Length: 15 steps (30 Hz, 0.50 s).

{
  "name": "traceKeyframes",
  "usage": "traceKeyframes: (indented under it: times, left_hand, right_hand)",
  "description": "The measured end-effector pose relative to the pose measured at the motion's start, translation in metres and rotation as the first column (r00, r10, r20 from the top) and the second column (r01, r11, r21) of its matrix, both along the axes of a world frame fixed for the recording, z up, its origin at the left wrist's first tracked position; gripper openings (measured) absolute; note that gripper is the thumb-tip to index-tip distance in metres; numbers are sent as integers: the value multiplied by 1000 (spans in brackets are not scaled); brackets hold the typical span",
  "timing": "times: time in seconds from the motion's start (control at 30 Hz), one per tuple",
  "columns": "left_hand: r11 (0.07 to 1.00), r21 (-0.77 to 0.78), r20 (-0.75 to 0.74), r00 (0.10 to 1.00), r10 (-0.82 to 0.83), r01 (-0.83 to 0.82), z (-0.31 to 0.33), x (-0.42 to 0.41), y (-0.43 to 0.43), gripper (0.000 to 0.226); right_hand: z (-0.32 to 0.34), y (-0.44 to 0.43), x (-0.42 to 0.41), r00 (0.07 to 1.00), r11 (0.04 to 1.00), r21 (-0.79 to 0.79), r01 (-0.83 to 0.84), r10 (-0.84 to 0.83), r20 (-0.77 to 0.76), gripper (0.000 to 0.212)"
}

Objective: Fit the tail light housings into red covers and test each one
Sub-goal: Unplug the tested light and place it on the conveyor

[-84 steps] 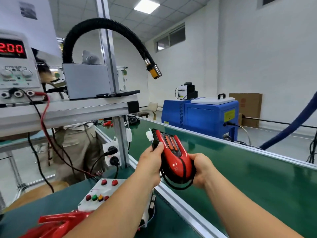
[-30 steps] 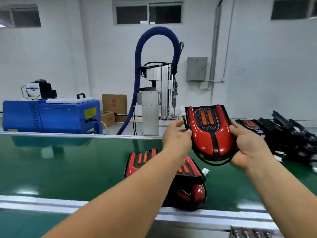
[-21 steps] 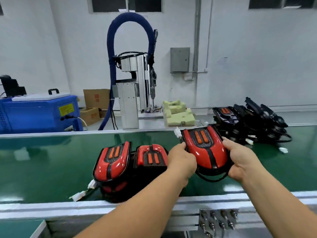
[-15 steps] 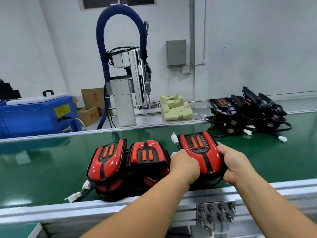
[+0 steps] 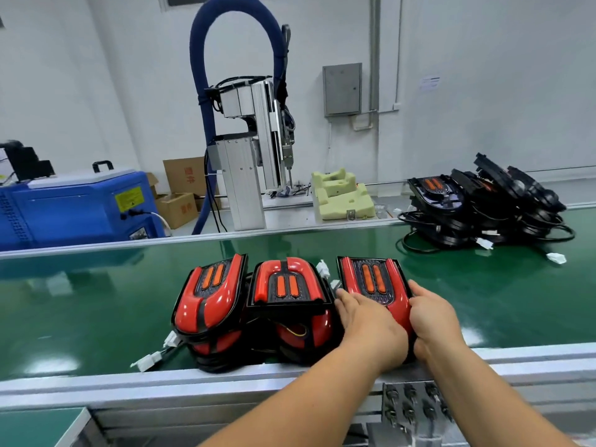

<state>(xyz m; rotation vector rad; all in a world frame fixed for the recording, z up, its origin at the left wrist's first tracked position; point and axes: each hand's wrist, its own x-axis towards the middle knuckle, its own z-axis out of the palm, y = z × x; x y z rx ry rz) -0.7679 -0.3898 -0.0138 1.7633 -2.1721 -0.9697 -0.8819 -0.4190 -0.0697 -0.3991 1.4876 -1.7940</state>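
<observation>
Tail light [image 5: 374,279] sits on the near belt [image 5: 96,301], right of other lights [image 5: 206,304]. Left hand [image 5: 364,321] lies flat on it; right hand [image 5: 432,321] grips its edge. It looks hard, slick and light; best held by both sides.

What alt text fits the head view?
A person's left hand and right hand rest on a red tail light on the green belt, right of two others. A pile of black housings sits farther right.
</observation>
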Motion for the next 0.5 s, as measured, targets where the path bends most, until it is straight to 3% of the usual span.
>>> traceKeyframes:
  times: [0.07,0.2,0.27,0.37,0.5]
  left_hand:
    - [999,-19,85,995,-48,50,-5,1,-9,71]
    - [996,-74,47,998,-41,44,-1,2,-18,54]
    - [999,-48,45,999,-16,18,-1,0,-17,65]
    - [1000,11,-78,997,18,-17,-8,-1,-17,86]
    - [1000,6,-118,993,14,-14,-15,0,-13,94]
  right_hand:
    - [4,-5,1,999,1000,-7,14,-15,-52,59]
    - [3,-12,3,993,1000,6,-9,10,-120,59]
    - [-1,-11,2,993,1000,4,-19,19,-117,55]
    - [-6,-7,-3,993,999,-32,-11,7,-119,44]
    - [-11,-6,-9,984,999,-44,33,-40,-175,40]
